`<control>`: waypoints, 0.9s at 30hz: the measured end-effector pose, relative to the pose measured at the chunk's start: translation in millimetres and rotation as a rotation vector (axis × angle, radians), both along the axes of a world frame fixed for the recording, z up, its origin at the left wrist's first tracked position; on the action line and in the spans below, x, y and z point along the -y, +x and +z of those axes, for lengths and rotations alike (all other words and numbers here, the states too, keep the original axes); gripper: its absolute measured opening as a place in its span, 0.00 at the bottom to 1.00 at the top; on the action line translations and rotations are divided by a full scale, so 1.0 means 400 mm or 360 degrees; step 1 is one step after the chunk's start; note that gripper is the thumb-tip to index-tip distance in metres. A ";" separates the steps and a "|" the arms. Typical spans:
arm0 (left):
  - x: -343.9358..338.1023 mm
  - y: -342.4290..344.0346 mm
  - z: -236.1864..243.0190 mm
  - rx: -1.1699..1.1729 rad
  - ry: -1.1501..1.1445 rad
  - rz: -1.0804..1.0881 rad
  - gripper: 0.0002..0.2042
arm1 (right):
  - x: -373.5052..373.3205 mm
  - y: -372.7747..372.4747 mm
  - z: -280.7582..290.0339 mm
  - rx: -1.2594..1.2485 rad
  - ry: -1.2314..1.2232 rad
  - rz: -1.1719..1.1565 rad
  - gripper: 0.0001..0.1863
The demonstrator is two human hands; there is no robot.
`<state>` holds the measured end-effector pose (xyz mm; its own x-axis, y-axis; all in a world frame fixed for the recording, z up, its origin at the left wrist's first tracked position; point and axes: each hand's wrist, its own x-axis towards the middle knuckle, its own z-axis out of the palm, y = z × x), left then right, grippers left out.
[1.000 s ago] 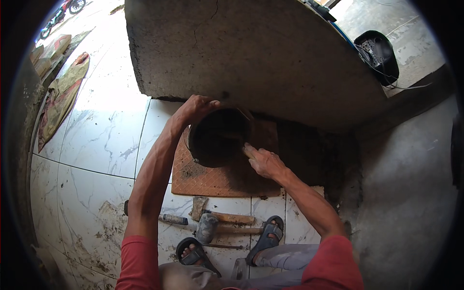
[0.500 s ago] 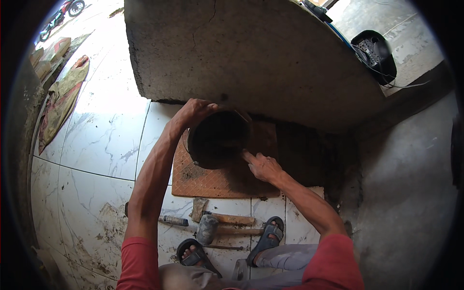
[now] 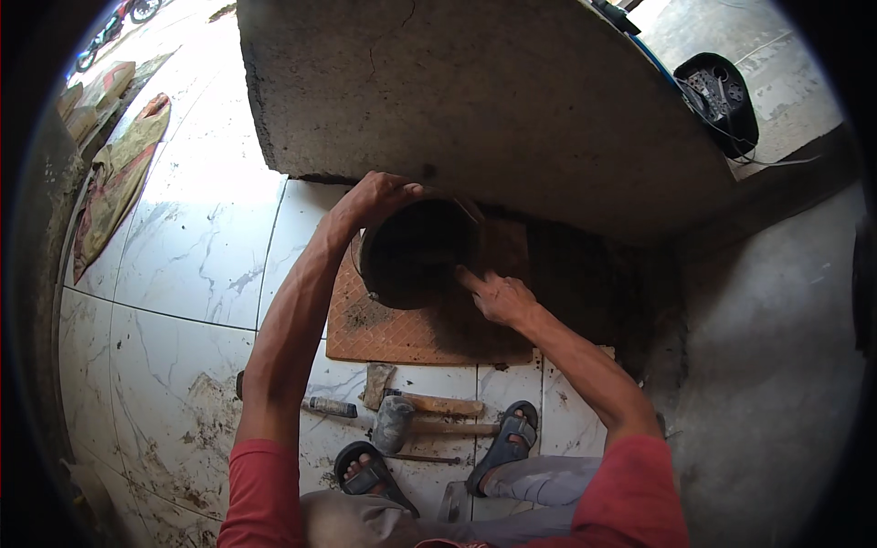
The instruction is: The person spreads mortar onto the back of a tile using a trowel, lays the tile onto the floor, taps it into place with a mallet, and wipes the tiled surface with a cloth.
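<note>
Your left hand (image 3: pixel 379 196) is curled over the rim of a dark, round bucket (image 3: pixel 391 294) at its eleven o'clock, gripping it. The bucket sits over the orange, rectangular, textured mat (image 3: pixel 388 338), its mouth facing you and its inside too dark to read. Your right hand (image 3: pixel 501 297) is at the bucket's four o'clock, a finger stretched to the rim; you cannot tell from here whether it holds anything.

At twelve o'clock a big, rough, grey concrete slab (image 3: pixel 457 100) blocks the far side, close behind the bucket. A bare grey concrete wall (image 3: pixel 767 347) bounds you between three and four. At two o'clock lies a black plastic tray (image 3: pixel 722 102) with a pale cord.

Toward six o'clock, tools lie between mat and feet: a wooden-handled hatchet (image 3: pixel 443 405), a grey-headed mallet (image 3: pixel 394 425) whose wooden handle reaches your dark right sandal (image 3: pixel 508 445), and a thin metal rod (image 3: pixel 425 458). Between nine and ten, a dirty greenish sack (image 3: pixel 119 187) lies well apart on white marbled tiles (image 3: pixel 196 247).
</note>
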<state>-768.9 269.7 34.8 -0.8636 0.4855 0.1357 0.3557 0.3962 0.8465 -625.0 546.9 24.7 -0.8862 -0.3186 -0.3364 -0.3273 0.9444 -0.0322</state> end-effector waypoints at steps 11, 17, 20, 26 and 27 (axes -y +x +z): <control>-0.026 0.001 0.017 -0.0150 0.0034 0.0191 0.23 | 0.106 0.006 -0.012 -0.0371 -0.0113 -0.0420 0.30; -0.029 0.000 0.013 -0.0110 -0.0092 0.0277 0.22 | 0.088 0.095 -0.021 -0.0133 -0.0014 -0.0316 0.32; -0.021 -0.017 -0.056 -0.0290 0.0018 0.0302 0.23 | 0.082 0.096 0.009 -0.0119 -0.0073 -0.0265 0.31; -0.028 0.015 0.017 -0.0104 -0.0010 0.0270 0.22 | 0.126 0.007 0.067 -0.0386 -0.0377 -0.0375 0.30; -0.028 0.009 0.015 -0.0236 -0.0120 0.0209 0.21 | 0.131 0.005 0.044 -0.0397 -0.0372 -0.0382 0.30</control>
<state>-765.2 281.0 40.8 -0.8935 0.3836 0.2333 0.4151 0.5079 0.7548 -623.2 494.4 42.4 -0.9897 -0.1355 -0.0452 -0.1238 0.9715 -0.2020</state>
